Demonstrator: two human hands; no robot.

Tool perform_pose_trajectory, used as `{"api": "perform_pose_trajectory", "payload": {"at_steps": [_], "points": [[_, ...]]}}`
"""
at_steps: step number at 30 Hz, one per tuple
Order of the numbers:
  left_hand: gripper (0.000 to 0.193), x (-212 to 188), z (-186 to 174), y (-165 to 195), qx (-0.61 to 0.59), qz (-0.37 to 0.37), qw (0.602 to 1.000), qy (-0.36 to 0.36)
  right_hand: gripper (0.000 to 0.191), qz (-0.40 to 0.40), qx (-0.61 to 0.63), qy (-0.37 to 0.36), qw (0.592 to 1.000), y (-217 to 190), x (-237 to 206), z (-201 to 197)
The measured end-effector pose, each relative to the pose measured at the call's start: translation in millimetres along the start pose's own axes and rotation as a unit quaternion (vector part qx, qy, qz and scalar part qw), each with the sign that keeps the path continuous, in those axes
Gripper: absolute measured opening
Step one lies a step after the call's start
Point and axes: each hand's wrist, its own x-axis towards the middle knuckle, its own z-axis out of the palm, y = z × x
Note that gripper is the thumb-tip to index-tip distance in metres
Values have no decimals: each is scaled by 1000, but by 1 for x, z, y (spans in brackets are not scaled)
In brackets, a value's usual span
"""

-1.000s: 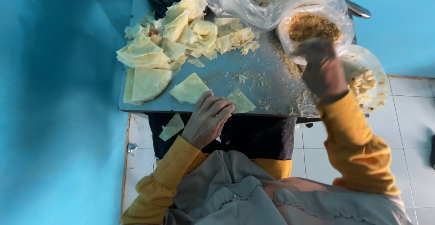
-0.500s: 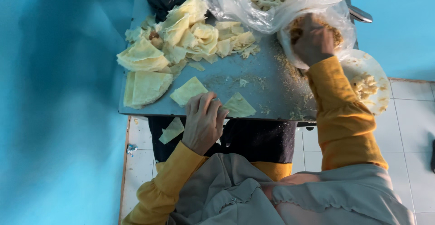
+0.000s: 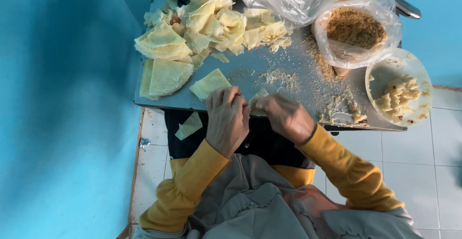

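Hands (image 3: 255, 116) pinching wrapper piece (image 3: 258, 97), table (image 3: 288, 65) edge

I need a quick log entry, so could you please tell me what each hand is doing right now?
Left hand: closed on the small wrapper piece.
Right hand: pinching the same piece.

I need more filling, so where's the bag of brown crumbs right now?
The bag of brown crumbs sits at the tray's far right, just left of the white bowl.
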Motion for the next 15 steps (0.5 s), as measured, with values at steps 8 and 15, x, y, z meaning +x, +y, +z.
{"api": "perform_pose_trajectory", "payload": {"at_steps": [8, 15], "points": [[16, 0, 2, 3, 59, 2, 998, -9, 43, 5, -107, 49, 993, 1, -39, -8], [14, -7, 2, 6, -37, 0, 999, -19, 46, -10, -182, 28, 983, 8, -37, -6]]}}
